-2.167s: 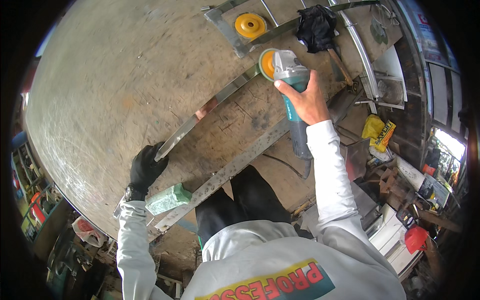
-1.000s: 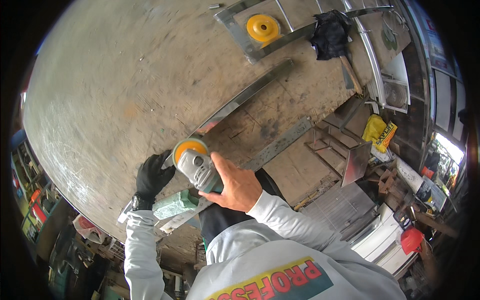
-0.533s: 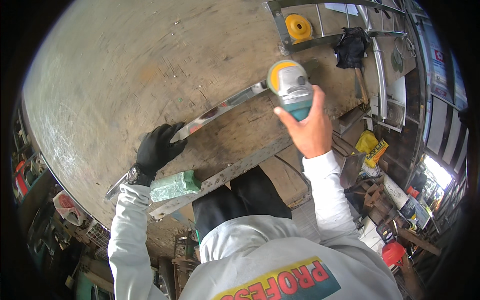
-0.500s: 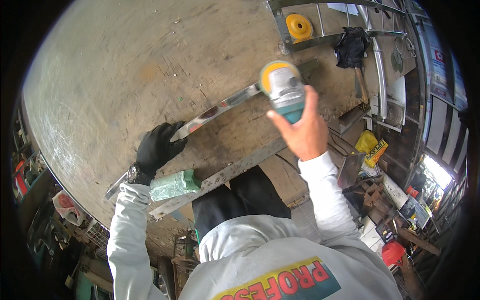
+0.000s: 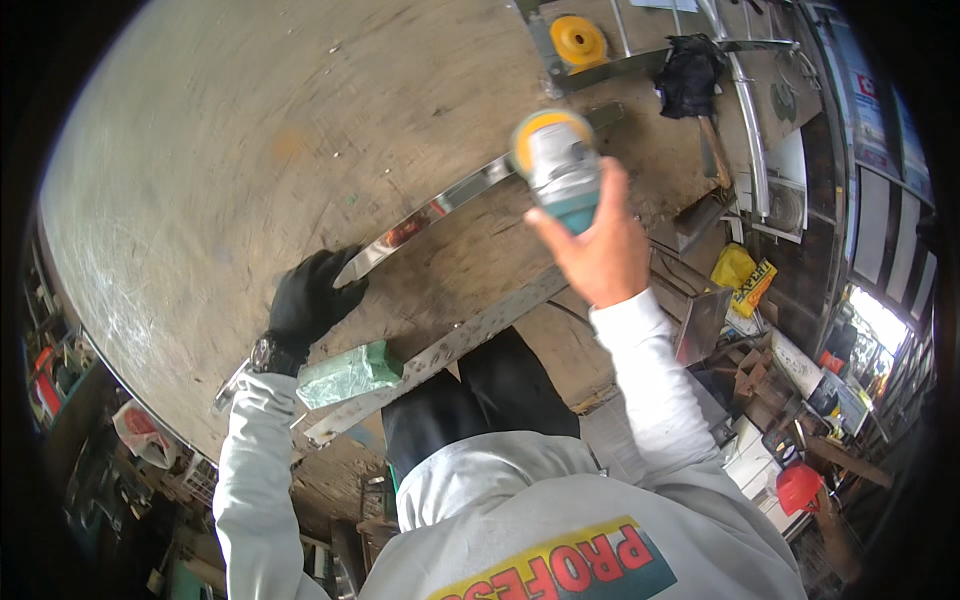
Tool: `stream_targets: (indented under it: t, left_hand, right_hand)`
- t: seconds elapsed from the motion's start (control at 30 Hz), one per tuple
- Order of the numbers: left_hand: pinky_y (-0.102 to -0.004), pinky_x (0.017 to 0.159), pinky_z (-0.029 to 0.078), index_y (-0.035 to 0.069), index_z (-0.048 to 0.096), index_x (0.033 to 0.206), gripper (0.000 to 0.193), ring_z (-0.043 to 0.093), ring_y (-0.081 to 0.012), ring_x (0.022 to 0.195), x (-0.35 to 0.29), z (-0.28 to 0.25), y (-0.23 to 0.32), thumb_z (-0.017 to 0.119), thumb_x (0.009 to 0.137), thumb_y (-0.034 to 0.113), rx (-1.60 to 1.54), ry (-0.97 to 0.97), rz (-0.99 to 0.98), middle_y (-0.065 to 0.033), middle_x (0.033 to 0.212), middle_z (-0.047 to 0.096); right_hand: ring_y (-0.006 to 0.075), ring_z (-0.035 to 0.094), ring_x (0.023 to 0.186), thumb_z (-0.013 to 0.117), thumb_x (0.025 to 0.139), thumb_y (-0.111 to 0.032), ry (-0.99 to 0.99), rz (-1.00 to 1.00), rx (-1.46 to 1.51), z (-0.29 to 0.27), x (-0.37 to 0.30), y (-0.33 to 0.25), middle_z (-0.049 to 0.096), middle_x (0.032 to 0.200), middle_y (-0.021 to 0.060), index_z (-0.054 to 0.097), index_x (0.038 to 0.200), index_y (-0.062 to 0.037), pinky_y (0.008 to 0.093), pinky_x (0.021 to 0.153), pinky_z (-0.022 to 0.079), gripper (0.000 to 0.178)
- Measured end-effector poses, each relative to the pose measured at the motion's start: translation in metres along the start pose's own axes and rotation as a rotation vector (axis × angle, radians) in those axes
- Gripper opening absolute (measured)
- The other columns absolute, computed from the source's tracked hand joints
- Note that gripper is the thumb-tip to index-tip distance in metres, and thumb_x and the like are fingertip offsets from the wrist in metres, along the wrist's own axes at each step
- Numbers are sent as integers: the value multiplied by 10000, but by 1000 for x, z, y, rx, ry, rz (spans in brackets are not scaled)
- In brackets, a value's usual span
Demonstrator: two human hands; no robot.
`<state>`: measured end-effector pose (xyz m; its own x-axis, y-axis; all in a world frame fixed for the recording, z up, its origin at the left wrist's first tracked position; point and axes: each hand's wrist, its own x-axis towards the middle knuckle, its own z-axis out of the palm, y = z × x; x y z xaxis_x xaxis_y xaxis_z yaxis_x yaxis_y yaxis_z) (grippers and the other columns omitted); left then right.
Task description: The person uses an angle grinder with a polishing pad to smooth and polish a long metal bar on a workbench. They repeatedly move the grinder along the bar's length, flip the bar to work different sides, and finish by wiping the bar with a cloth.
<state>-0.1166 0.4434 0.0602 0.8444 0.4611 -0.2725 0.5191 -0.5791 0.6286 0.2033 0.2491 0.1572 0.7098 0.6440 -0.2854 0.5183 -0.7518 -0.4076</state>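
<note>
A long, shiny metal bar [image 5: 430, 216] lies slantwise over the worn wooden tabletop [image 5: 250, 190]. My left hand [image 5: 312, 298], in a black glove with a watch at the wrist, is closed around the bar's near left part. In my bare right hand [image 5: 598, 245] is an angle grinder [image 5: 563, 165] with a teal body and grey head. Its round disc [image 5: 550, 120], yellow with a pale rim, sits over the bar toward the far right end and hides part of it. Beside my left wrist rests a green block [image 5: 350, 375] in clear wrapping.
A pitted metal strip [image 5: 440, 358] runs along the table's near edge. At the far right are a metal frame [image 5: 600, 75], a yellow disc [image 5: 578, 42], a black cloth or bag [image 5: 690, 75] and a wooden handle [image 5: 716, 152]. Clutter and a yellow bag [image 5: 735, 270] stand to the right.
The grinder and my right hand have shifted slightly left and away from me along the bar. My left hand still grips it. The whole view has shifted a little.
</note>
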Motion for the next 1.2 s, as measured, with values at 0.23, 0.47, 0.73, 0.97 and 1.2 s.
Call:
stream_targets:
  t: [0.23, 0.47, 0.73, 0.97, 1.2]
  left_hand:
    - [-444, 724, 600, 120, 740, 1320, 481, 738, -338, 819, -4, 8, -3, 852, 866, 231, 31, 13, 2, -126, 981, 730]
    - [-435, 683, 590, 126, 723, 1337, 498, 723, -308, 765, -6, 10, 0, 854, 863, 204, 39, 24, -1, -103, 948, 704]
    - [-431, 664, 588, 134, 689, 1388, 540, 721, -307, 764, -10, 20, -12, 844, 874, 188, 185, 99, 144, -110, 965, 695]
    - [-409, 615, 579, 123, 688, 1394, 541, 713, -272, 689, -10, 13, -9, 848, 883, 195, 113, 19, 56, -105, 952, 692]
    - [-387, 623, 576, 115, 720, 1349, 502, 715, -248, 663, -1, 2, 4, 862, 873, 186, 73, -4, 39, -102, 942, 715]
  right_hand:
    - [484, 709, 1200, 883, 862, -519, -283, -253, 149, 41, -53, -17, 599, 1472, 324, 325, 1622, 28, 503, 923, 624, 1091]
    - [481, 717, 1183, 900, 845, -549, -84, -37, 145, -15, 17, 40, 680, 1321, 335, 373, 1553, -44, 529, 955, 593, 1017]
    - [514, 751, 954, 858, 877, -534, 132, -57, -80, -50, 73, 86, 761, 1084, 303, 354, 1535, -60, 567, 849, 601, 955]
    - [500, 753, 1019, 871, 863, -553, 82, -78, 65, -38, 62, 96, 748, 1167, 295, 370, 1529, -37, 558, 888, 598, 980]
    - [509, 736, 1077, 877, 861, -538, 43, -1, 185, -30, 55, 87, 713, 1238, 327, 375, 1513, -16, 543, 908, 600, 974]
